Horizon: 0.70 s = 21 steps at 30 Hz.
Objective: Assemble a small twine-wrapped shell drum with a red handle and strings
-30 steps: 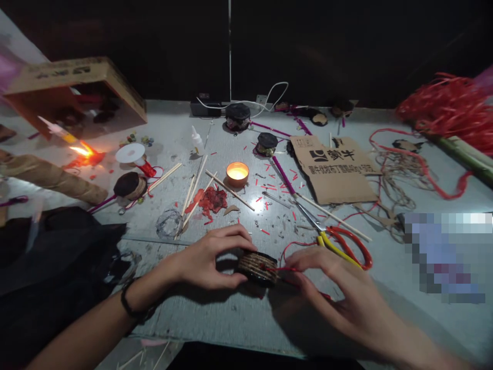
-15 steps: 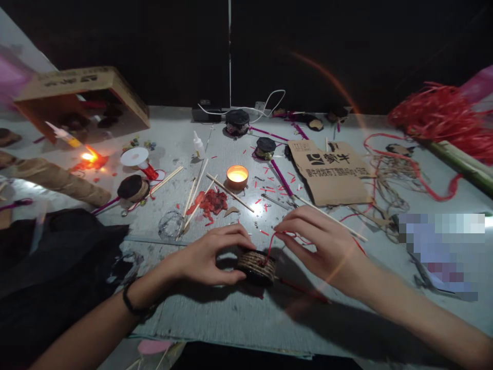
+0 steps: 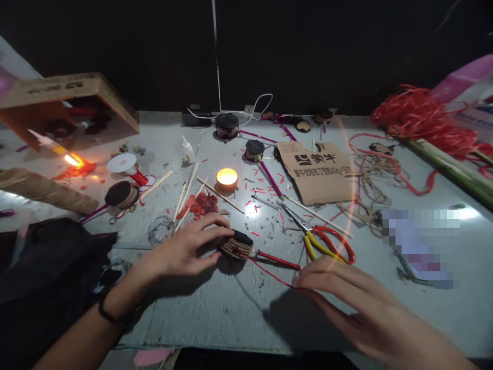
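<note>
My left hand (image 3: 196,244) grips a small rattle drum (image 3: 236,245) at its left edge, thumb in front and fingers behind. The drum has a black top and a side wound with tan cord. Its red-wrapped stick handle (image 3: 278,260) points right over the table. My right hand (image 3: 339,293) pinches a thin red string (image 3: 271,275), which runs taut from the drum's side to the fingertips. Just beyond that hand lie scissors (image 3: 308,228) with red and yellow handles.
A lit candle (image 3: 227,180) burns beyond the drum. Another flame (image 3: 73,159) glows at left near a string spool (image 3: 122,163). Sticks, red scraps and a glue bottle (image 3: 188,150) lie about. A cardboard piece (image 3: 318,174) and finished-looking drums (image 3: 254,150) sit further back.
My right hand has moved right and toward me, drawing the red string out straight. The drum has turned, so its handle shows more plainly. The scissors are now uncovered.
</note>
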Each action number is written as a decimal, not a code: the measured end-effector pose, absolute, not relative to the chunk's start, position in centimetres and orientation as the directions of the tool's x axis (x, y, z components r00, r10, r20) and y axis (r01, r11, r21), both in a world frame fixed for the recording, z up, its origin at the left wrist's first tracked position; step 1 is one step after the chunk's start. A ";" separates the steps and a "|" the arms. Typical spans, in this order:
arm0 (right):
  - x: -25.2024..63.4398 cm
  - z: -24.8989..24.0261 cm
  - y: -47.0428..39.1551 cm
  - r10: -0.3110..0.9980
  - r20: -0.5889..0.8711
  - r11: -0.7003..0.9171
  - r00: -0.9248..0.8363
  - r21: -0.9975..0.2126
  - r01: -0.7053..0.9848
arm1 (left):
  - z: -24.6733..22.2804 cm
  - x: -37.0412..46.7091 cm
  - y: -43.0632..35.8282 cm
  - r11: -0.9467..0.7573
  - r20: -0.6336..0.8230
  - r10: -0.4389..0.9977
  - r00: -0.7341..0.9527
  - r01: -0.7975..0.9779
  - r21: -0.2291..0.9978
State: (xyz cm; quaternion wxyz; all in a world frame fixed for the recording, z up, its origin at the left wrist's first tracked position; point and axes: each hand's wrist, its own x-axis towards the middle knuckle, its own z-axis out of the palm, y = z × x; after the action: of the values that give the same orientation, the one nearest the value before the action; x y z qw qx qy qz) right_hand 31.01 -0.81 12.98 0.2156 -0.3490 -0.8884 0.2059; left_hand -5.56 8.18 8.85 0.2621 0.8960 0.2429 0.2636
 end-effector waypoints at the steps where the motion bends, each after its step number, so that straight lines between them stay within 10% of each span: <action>1: 30.7 12.8 -0.9 0.712 0.245 0.670 -0.658 -0.518 0.532 | 9.1 -5.6 8.1 -0.765 0.349 0.564 0.748 0.315 0.562; 9: 31.9 11.3 0.2 0.776 0.341 0.630 -0.530 -0.422 0.652 | 9.0 -5.6 5.8 -0.896 0.469 0.425 0.775 0.435 0.092; 13: 35.3 7.9 2.0 0.938 0.246 0.307 -0.244 -0.263 0.915 | 7.9 -5.5 3.6 -0.872 0.483 0.395 0.781 0.485 -0.072; 21: 37.3 5.3 3.7 0.984 0.032 0.175 -0.174 -0.284 0.943 | 9.1 -2.8 -3.2 -0.791 0.470 0.597 0.650 0.576 0.209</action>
State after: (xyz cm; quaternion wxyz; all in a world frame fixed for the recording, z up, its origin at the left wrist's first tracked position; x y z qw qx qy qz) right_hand 37.29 3.74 5.35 0.1043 -0.6343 -0.7595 0.0998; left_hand -2.83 -3.21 9.10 0.0202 0.9080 0.3230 0.2661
